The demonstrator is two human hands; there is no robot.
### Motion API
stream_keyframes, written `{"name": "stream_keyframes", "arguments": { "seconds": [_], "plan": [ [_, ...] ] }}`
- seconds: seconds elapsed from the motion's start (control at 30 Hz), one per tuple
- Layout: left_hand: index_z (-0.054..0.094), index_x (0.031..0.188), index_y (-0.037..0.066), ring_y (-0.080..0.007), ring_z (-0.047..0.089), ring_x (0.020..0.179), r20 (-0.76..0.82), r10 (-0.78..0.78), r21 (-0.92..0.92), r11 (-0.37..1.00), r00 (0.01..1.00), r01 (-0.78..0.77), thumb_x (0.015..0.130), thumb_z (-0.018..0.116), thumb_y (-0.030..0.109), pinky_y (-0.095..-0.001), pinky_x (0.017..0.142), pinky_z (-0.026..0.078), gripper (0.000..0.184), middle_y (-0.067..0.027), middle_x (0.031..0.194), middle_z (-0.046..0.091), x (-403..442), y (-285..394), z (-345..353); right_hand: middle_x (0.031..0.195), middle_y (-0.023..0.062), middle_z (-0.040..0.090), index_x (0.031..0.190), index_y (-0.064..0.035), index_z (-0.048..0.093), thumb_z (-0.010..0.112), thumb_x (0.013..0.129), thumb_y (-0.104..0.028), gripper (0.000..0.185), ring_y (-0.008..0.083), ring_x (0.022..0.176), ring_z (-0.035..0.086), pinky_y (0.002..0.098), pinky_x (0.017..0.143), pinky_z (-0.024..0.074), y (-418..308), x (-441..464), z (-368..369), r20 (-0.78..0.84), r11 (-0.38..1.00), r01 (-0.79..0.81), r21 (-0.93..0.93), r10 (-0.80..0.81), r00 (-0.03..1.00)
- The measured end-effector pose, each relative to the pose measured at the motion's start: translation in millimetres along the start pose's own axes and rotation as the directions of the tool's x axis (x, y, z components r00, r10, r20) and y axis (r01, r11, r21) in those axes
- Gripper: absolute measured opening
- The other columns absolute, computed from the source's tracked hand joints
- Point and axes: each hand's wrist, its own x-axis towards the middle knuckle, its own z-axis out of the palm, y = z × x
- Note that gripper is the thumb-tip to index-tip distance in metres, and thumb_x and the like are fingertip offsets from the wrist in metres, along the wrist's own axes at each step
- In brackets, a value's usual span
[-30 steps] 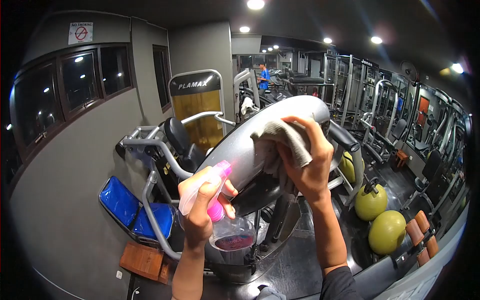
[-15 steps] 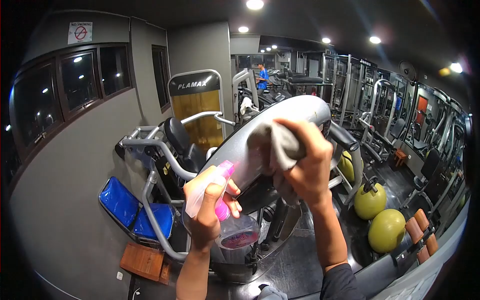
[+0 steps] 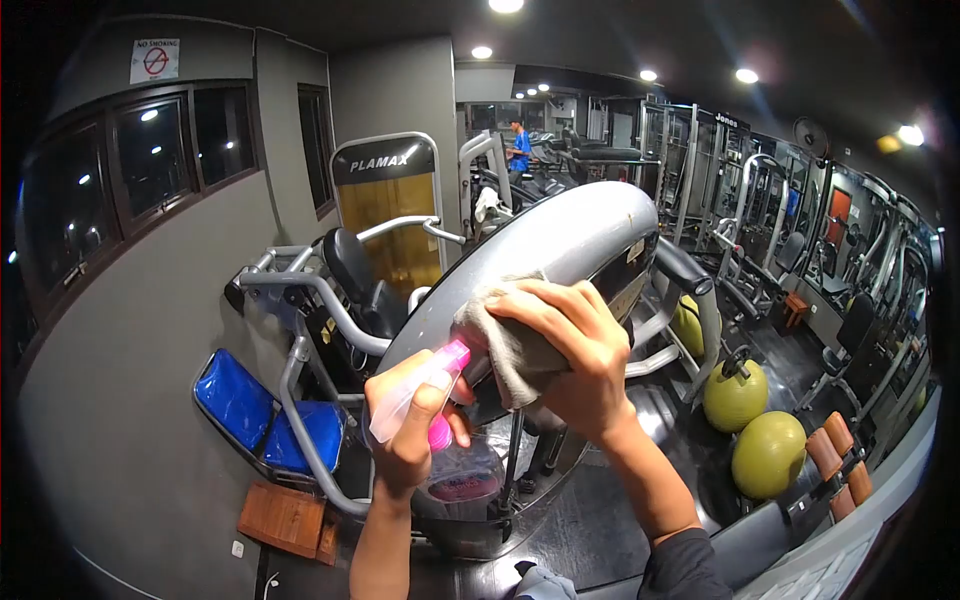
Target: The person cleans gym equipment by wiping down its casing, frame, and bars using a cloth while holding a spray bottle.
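My left hand (image 3: 408, 428) is closed around the neck of a spray bottle (image 3: 462, 475), which has a pink and white trigger head and a see-through body with a label. In my right hand (image 3: 580, 355) is a bunched grey cloth (image 3: 508, 345), pressed against the silver curved cover (image 3: 545, 240) of a gym machine. The cloth lies on the lower part of that cover, just right of the bottle's pink nozzle. My right fingers wrap over the cloth and partly hide it.
Behind the cover stands a PLAMAX machine (image 3: 385, 200). A blue seat (image 3: 270, 415) and a wooden step (image 3: 282, 520) are at left. Green exercise balls (image 3: 768, 455) rest on the floor at right. A person in blue (image 3: 519, 148) is far back.
My right hand has moved the cloth down and left along the silver cover, closer to the spray bottle. My left hand keeps its grip on the bottle and has hardly moved.
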Motion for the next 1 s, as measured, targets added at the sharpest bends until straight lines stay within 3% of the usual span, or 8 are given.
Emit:
{"name": "stream_keyframes", "arguments": {
  "seconds": [0.1, 0.23, 0.43, 0.5, 0.63, 0.77, 0.9, 1.0],
  "plan": [
    [0.062, 0.088, -0.011, -0.0156, 0.058, 0.047, -0.018, -0.031, 0.011, 0.999, 0.999, 0.031, 0.089, 0.054, 0.024, -0.0249, 0.047, 0.048, 0.036, -0.0137, 0.073, 0.062, -6, -3, -3, 0.101, 0.0160, 0.068, 0.105, -0.0026, 0.068, 0.074, 0.069, -0.008, 0.036, 0.0298, 0.092, 0.066, 0.0363, 0.082, 0.0511, 9, 2, -8, -0.123, 0.988, -0.116, -0.105, 0.103, 0.987],
    [0.059, 0.088, -0.011, -0.0180, 0.056, 0.043, -0.012, -0.043, 0.121, 0.992, 0.999, 0.044, 0.084, 0.052, 0.030, -0.0269, 0.045, 0.050, 0.042, -0.0164, 0.071, 0.061, -9, -8, -6, 0.100, 0.0180, 0.067, 0.106, -0.0017, 0.067, 0.067, 0.076, -0.012, 0.032, 0.0336, 0.092, 0.064, 0.0393, 0.084, 0.0493, 38, 8, -7, -0.318, 0.930, -0.358, 0.083, 0.365, 0.875],
    [0.059, 0.083, -0.012, -0.0184, 0.058, 0.044, 0.013, 0.011, 0.202, 0.979, 1.000, -0.014, 0.081, 0.055, 0.033, -0.0255, 0.043, 0.049, 0.045, -0.0176, 0.069, 0.062, -11, -8, -9, 0.101, 0.0104, 0.068, 0.103, -0.0096, 0.071, 0.075, 0.067, -0.009, 0.036, 0.0280, 0.090, 0.064, 0.0366, 0.078, 0.0512, -9, -31, 14, -0.112, 0.998, -0.058, 0.013, 0.059, 0.992],
    [0.058, 0.083, -0.011, -0.0186, 0.058, 0.044, 0.015, 0.012, 0.210, 0.978, 1.000, -0.015, 0.081, 0.055, 0.034, -0.0257, 0.043, 0.049, 0.045, -0.0175, 0.069, 0.063, -11, -9, -8, 0.100, 0.0147, 0.067, 0.106, -0.0031, 0.065, 0.071, 0.075, -0.010, 0.032, 0.0270, 0.091, 0.065, 0.0345, 0.081, 0.0511, 8, -35, 10, -0.220, 0.995, -0.062, -0.079, 0.044, 0.975],
    [0.058, 0.083, -0.011, -0.0192, 0.058, 0.044, 0.022, 0.057, 0.155, 0.986, 0.998, -0.060, 0.082, 0.055, 0.035, -0.0264, 0.042, 0.049, 0.046, -0.0174, 0.070, 0.063, -11, -16, -12, 0.104, 0.0142, 0.066, 0.112, 0.0020, 0.058, 0.066, 0.086, -0.018, 0.034, 0.0244, 0.094, 0.064, 0.0339, 0.087, 0.0489, 25, -31, 9, -0.408, 0.914, -0.390, 0.108, 0.399, 0.822],
    [0.059, 0.085, -0.011, -0.0194, 0.058, 0.043, -0.035, 0.028, 0.142, 0.990, 0.999, -0.023, 0.082, 0.055, 0.035, -0.0262, 0.042, 0.049, 0.046, -0.0174, 0.069, 0.062, -12, -12, -8, 0.097, 0.0157, 0.065, 0.101, -0.0029, 0.062, 0.070, 0.078, -0.009, 0.025, 0.0301, 0.088, 0.064, 0.0369, 0.079, 0.0507, 3, -59, 33, -0.276, 0.998, -0.050, 0.026, 0.055, 0.960],
    [0.059, 0.086, -0.012, -0.0184, 0.057, 0.043, -0.020, 0.024, 0.182, 0.983, 1.000, -0.020, 0.081, 0.056, 0.035, -0.0262, 0.041, 0.049, 0.047, -0.0171, 0.069, 0.062, -11, -12, -9, 0.100, 0.0114, 0.064, 0.108, -0.0103, 0.063, 0.074, 0.069, -0.005, 0.041, 0.0298, 0.087, 0.063, 0.0374, 0.076, 0.0519, 13, -71, 29, -0.274, 0.998, -0.056, -0.031, 0.045, 0.961],
    [0.060, 0.086, -0.012, -0.0167, 0.057, 0.043, 0.021, 0.023, 0.216, 0.976, 1.000, -0.027, 0.081, 0.057, 0.035, -0.0259, 0.042, 0.049, 0.047, -0.0166, 0.068, 0.062, -9, -12, -10, 0.102, 0.0162, 0.061, 0.112, -0.0033, 0.053, 0.070, 0.076, -0.004, 0.040, 0.0338, 0.089, 0.062, 0.0398, 0.079, 0.0510, 21, -56, 18, -0.407, 0.926, -0.375, 0.052, 0.363, 0.839]
  ]
}}
